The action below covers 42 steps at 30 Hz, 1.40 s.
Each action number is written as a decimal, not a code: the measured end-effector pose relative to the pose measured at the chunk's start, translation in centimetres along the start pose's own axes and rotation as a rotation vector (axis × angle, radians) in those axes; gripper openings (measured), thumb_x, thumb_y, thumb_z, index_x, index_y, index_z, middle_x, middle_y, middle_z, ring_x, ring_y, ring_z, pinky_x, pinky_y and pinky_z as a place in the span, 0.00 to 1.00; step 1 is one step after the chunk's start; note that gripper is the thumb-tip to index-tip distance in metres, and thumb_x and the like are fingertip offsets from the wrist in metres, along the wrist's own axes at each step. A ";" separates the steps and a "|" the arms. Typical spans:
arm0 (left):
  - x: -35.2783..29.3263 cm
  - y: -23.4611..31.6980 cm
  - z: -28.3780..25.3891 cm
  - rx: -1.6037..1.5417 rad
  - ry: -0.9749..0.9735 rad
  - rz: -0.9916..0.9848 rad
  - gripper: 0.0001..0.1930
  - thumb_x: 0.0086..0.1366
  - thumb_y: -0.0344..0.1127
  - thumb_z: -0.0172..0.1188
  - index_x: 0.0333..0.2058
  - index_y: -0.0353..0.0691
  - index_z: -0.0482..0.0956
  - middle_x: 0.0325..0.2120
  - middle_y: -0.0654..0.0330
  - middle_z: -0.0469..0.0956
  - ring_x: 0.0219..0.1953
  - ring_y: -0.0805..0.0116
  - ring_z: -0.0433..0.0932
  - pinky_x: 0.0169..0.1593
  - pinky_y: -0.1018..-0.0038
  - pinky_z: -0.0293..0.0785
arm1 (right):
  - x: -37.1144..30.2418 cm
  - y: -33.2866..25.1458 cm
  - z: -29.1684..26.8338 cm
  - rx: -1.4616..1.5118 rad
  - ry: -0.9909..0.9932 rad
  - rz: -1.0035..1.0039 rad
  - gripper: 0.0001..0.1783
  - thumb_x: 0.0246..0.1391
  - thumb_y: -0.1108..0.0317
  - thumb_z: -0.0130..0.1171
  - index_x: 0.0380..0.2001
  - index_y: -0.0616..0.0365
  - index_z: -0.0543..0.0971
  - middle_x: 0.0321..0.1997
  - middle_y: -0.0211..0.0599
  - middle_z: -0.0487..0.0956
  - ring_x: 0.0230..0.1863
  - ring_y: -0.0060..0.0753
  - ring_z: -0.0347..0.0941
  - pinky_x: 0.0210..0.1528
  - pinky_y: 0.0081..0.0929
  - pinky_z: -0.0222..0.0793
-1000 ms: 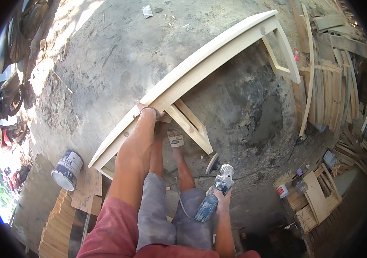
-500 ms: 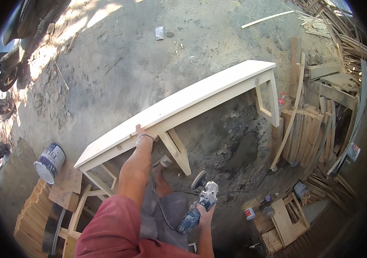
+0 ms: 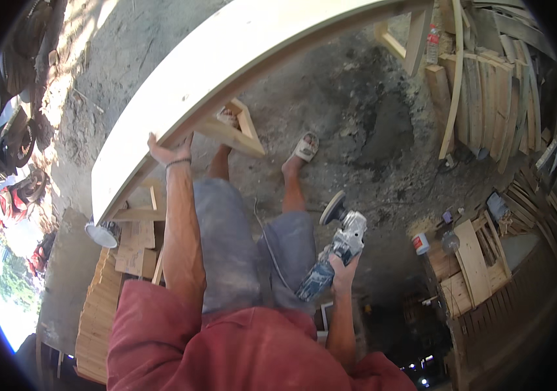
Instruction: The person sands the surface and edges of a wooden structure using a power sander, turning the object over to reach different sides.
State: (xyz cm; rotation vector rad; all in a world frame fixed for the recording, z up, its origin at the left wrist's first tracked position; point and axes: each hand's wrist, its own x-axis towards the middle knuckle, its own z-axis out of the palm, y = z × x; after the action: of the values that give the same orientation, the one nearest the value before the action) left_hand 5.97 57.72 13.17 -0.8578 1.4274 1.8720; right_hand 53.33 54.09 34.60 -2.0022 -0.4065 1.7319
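Note:
My left hand (image 3: 171,154) is closed on the near edge of a long, pale wooden bench (image 3: 193,78), its thumb over the edge and the other fingers partly hidden. The bench slants from the lower left to the upper right, and its legs (image 3: 242,133) show beneath the top. Lower right, my right hand (image 3: 342,274) is wrapped around the body of a blue and grey angle grinder (image 3: 351,236). A round sanding disc (image 3: 334,207) sits on its head, facing up and away from the bench. A cord trails from the tool across my lap.
Stacked boards (image 3: 487,104) stand to the right, a clear bottle (image 3: 433,36) beside them. Below them are a small wooden frame (image 3: 474,260) and a white tub (image 3: 420,244). Cardboard boxes (image 3: 136,244) and a bucket (image 3: 102,233) lie at left. My sandaled foot (image 3: 306,146) stands near a bench leg.
The bench looks larger and closer, and its far end has passed beyond the top of the view. My left hand keeps its hold. The grinder appears higher and farther right.

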 end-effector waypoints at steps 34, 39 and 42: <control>-20.0 -21.9 -23.6 -0.395 0.560 -0.366 0.38 0.65 0.63 0.39 0.67 0.49 0.68 0.69 0.54 0.66 0.72 0.49 0.62 0.70 0.40 0.57 | 2.7 -4.3 -8.7 -0.177 -0.148 -0.037 0.36 0.49 0.79 0.63 0.61 0.55 0.62 0.41 0.43 0.78 0.35 0.37 0.81 0.37 0.36 0.81; -20.7 -20.2 -25.8 -0.059 0.634 -0.591 0.38 0.67 0.61 0.49 0.71 0.52 0.61 0.71 0.55 0.59 0.73 0.53 0.57 0.72 0.44 0.52 | 1.8 -3.3 -6.0 -0.200 -0.130 -0.044 0.34 0.50 0.79 0.62 0.60 0.55 0.63 0.40 0.43 0.78 0.34 0.37 0.81 0.36 0.36 0.82; -23.8 -17.4 -23.1 0.336 0.410 -0.502 0.37 0.67 0.52 0.56 0.71 0.48 0.59 0.70 0.52 0.59 0.72 0.51 0.58 0.72 0.47 0.52 | 0.6 -3.1 -4.6 -0.223 -0.112 -0.054 0.34 0.51 0.79 0.62 0.60 0.54 0.63 0.40 0.43 0.78 0.34 0.38 0.81 0.36 0.36 0.82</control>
State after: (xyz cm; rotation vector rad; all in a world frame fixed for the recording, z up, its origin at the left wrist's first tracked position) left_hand 36.75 36.93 17.70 -1.3270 1.5223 1.0871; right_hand 58.20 56.35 36.15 -2.0276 -0.7129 1.8394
